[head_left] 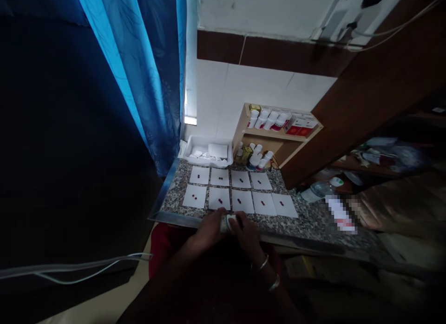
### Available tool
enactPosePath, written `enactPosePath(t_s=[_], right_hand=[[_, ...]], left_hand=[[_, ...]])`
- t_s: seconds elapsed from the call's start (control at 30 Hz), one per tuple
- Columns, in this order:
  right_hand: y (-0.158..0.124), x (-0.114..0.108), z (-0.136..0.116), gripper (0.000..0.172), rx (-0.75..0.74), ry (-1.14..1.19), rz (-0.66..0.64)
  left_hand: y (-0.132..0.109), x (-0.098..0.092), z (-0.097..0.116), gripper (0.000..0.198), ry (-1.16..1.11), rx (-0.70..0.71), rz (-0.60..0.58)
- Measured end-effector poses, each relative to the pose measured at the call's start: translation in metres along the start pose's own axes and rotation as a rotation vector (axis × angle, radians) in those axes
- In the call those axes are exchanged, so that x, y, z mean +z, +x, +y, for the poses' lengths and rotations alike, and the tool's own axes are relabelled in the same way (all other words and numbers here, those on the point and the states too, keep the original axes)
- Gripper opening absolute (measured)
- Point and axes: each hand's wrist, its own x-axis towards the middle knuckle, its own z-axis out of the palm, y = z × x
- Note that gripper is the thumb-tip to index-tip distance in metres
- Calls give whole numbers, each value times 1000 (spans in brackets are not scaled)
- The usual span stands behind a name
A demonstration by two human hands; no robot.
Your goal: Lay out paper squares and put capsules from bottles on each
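At the lower centre of the frame, the left hand (211,226) has its grip clamped around a small container (223,224), pale and rounded. The grip of the right hand (246,231) is drawn together on the container's white top (230,221); whether that top sits fixed or loose, I cannot tell. Smooth, shiny bangles (264,262) circle the right wrist.

The container is held just over the front edge of the surface (306,226), polished stone with a grainy dark and light speckle, bordered by a flat metal strip (188,219). Just beyond the hands lie thin, flat paper squares (200,203), four in the far row and five in the near one, each bearing small, dark red, rounded pills (220,201). The two rightmost near squares meet; narrow speckled gaps part most others. A wider speckled stretch runs rightward to a clear plastic bottle (315,192) lying tilted near the right.

Behind the far row stand a shallow white tray (209,164) with white papers (218,151) and a pale wooden rack (275,134) of white bottles (264,119) and red-and-white boxes (301,125). Glossy tiles (258,82) rise behind; a pleated blue curtain (139,59) hangs upper left.
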Motion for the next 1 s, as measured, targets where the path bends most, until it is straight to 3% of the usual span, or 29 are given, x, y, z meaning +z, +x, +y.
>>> enactPosePath(t_s=[0.07, 0.13, 0.23, 0.3, 0.43, 0.57, 0.63, 0.8, 1.0], right_hand=[[0, -5, -2, 27, -41, 28, -44], [1, -8, -2, 29, -43, 87, -34], [2, -7, 2, 35, 32, 178, 43], [1, -3, 4, 37, 62, 220, 55], [-1, 2, 4, 30, -36, 276, 27], [-2, 5, 5, 21, -104, 394, -23], [-2, 9, 7, 21, -54, 452, -26], [-3, 19, 3, 25, 139, 442, -22], [-4, 28, -12, 20, -128, 449, -141]], left_hand=[[-1, -7, 1, 68, -230, -50, -98], [-2, -10, 1, 71, -478, -80, -79], [-7, -5, 1, 51, -823, -127, 108], [-9, 0, 2, 42, -939, -147, 229], [-10, 10, -4, 42, -964, -265, 300], [-10, 19, -15, 65, -964, -404, 158], [-14, 19, -19, 65, -1001, -364, 139], [-25, 7, -18, 47, -1084, -168, 231], [-19, 0, -31, 46, -1184, -421, 251]])
